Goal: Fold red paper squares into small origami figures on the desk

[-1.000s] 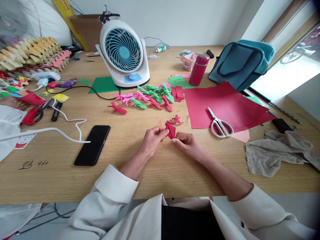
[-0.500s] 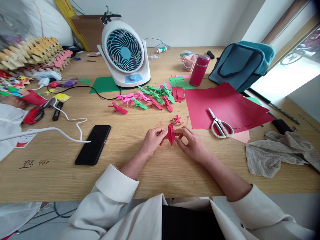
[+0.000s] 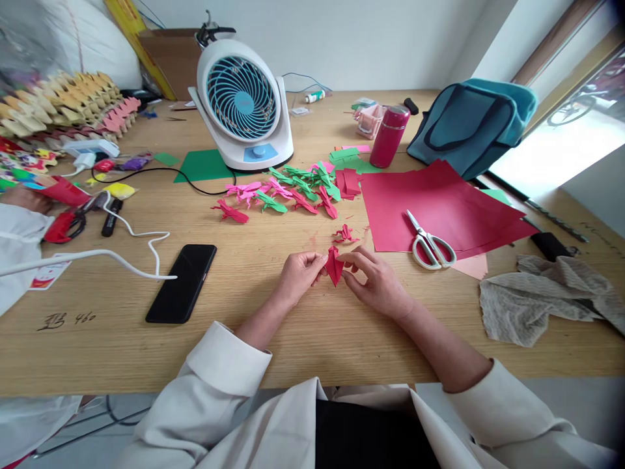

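Note:
Between my hands is a small piece of folded red paper (image 3: 334,267), kite-shaped with a point toward me. My left hand (image 3: 301,272) pinches its left edge between thumb and fingers. At the right edge my right hand (image 3: 372,279) grips it with thumb and fingertips. Just beyond it lies a finished-looking red paper figure (image 3: 346,234). Farther back is a cluster of folded paper figures (image 3: 305,184) in green, pink and red. White-handled scissors (image 3: 430,242) rest on large red paper sheets (image 3: 439,195) to the right.
A black phone (image 3: 181,284) and white cable lie on the left. At the back stand a fan (image 3: 244,104), a red flask (image 3: 389,137) and a blue bag (image 3: 471,127). A cloth (image 3: 541,299) lies at right. Another person's sleeve (image 3: 19,241) reaches in at far left.
The folded red paper and my hands have shifted very slightly toward me. Both hands keep their hold, and everything else on the table stays as it was.

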Available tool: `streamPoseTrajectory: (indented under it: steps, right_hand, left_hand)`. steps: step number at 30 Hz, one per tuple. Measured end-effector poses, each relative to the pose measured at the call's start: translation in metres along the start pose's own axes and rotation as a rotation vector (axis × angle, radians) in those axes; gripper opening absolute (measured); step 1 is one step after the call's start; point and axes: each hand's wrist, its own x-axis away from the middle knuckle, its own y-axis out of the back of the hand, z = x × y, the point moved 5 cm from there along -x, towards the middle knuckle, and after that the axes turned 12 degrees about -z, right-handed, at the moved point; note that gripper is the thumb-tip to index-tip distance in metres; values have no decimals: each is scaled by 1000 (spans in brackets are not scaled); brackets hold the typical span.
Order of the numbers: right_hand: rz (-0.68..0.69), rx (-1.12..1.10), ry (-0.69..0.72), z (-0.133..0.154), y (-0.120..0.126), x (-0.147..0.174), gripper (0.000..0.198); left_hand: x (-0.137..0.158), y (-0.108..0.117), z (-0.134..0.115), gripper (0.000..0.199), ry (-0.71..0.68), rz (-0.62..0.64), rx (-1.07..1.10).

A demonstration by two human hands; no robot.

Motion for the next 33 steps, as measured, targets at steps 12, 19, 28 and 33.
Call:
streamPoseTrajectory:
  steps: [12, 19, 28, 33]
  right_hand:
    - [-16, 274, 162, -9, -2, 6, 17]
    - [112, 430, 241, -1, -3, 15, 14]
    - [137, 396, 213, 4, -2, 31, 17]
    - [155, 299, 185, -1, -1, 30, 18]
  left_hand:
    - [9, 0, -11, 20, -366, -20, -388]
    - [26, -5, -15, 40, -603, 172, -560]
    - [33, -17, -16, 26, -733, 301, -606]
    - [33, -15, -16, 26, -733, 320, -608]
